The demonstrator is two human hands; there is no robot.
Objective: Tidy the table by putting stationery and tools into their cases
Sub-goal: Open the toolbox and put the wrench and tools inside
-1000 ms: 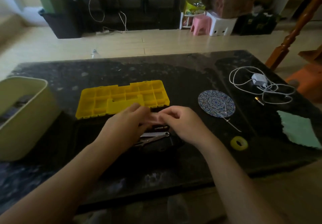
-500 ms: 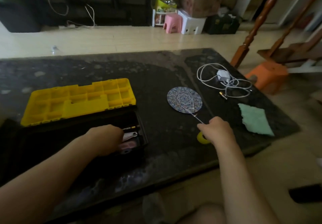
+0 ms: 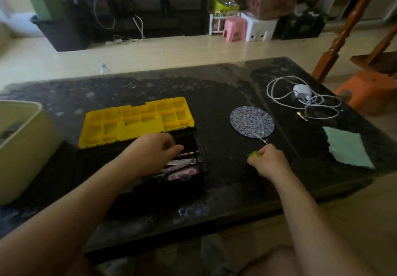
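Observation:
A black tool case (image 3: 202, 169) lies open on the dark table (image 3: 225, 185), its yellow compartment lid (image 3: 137, 122) folded back. Inside lie scissors with pink handles (image 3: 182, 173), a silver metal tool (image 3: 182, 162) and a thin bit (image 3: 190, 153). My left hand (image 3: 156, 149) reaches into the case with fingers curled over its contents; whether it holds anything is hidden. My right hand (image 3: 268, 160) grips a yellow tape roll (image 3: 254, 154) just right of the case, lifted slightly off the table.
A round patterned coaster (image 3: 252, 122) with a thin string lies right of the case. A white charger and cable (image 3: 300, 95), a small brass piece (image 3: 301, 116) and a green cloth (image 3: 348, 146) are at the right. A cream bin (image 3: 21, 146) stands at the left edge.
My hands parted from in front of the case. The left went into the case; the right reached to the tape roll, took hold of it and now moves it toward the case.

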